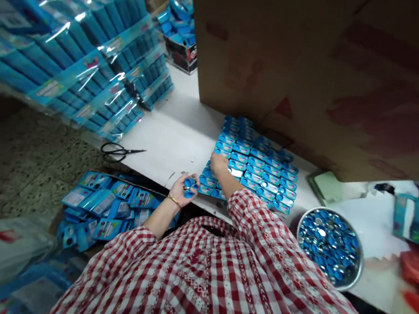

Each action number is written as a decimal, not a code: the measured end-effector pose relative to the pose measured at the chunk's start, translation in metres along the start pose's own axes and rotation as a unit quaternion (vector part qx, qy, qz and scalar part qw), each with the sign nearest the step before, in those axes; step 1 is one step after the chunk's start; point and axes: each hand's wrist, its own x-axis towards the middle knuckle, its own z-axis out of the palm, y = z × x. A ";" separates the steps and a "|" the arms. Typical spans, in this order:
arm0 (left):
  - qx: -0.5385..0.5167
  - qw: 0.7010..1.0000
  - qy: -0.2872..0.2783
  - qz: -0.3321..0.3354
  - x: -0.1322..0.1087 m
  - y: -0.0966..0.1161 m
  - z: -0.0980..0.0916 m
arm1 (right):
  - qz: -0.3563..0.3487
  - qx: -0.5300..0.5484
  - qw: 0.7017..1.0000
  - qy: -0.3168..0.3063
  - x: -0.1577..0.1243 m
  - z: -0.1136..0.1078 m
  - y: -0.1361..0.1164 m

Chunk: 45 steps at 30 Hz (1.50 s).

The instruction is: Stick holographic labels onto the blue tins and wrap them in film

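Your left hand point(184, 190) cups small blue discs point(189, 187), fingers curled around them, just beside the rows of blue tins point(260, 176); your right hand point(218, 163) rests on those rows, its grip impossible to tell.

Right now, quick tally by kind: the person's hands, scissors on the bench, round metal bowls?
Hands: 2 (left hand, right hand)
Black-handled scissors: 1
Round metal bowl: 1
Total: 4
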 end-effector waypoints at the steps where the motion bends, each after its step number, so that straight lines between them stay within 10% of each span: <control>1: 0.002 1.000 0.004 0.011 0.001 0.000 0.005 | -0.008 0.020 1.000 0.010 -0.013 -0.001 0.009; 4: 0.036 0.998 0.020 0.053 0.009 -0.012 0.026 | 0.009 0.167 0.986 0.009 -0.065 -0.001 0.047; 9: 0.182 0.983 0.006 0.023 0.033 -0.089 0.079 | 0.094 0.504 0.859 0.009 -0.154 -0.027 0.122; 16: 0.326 0.938 -0.032 -0.113 0.054 -0.272 0.150 | 0.134 0.501 0.799 0.306 -0.264 -0.131 0.267; 20: 0.426 0.896 -0.100 -0.075 0.066 -0.357 0.180 | 0.227 0.426 0.713 0.508 -0.316 -0.154 0.356; 23: 0.515 0.850 -0.107 -0.009 0.078 -0.397 0.183 | 0.317 0.456 0.642 0.529 -0.328 -0.160 0.402; 30: 0.648 0.743 -0.101 0.135 0.096 -0.410 0.131 | 0.326 0.647 0.609 0.324 -0.291 -0.171 0.430; 39: 0.699 0.689 -0.155 0.114 0.081 -0.394 0.103 | 0.307 0.697 0.514 0.395 -0.273 -0.162 0.424; 45: 0.726 0.638 -0.232 0.112 0.075 -0.388 0.101 | 0.275 0.733 0.420 0.459 -0.319 -0.096 0.399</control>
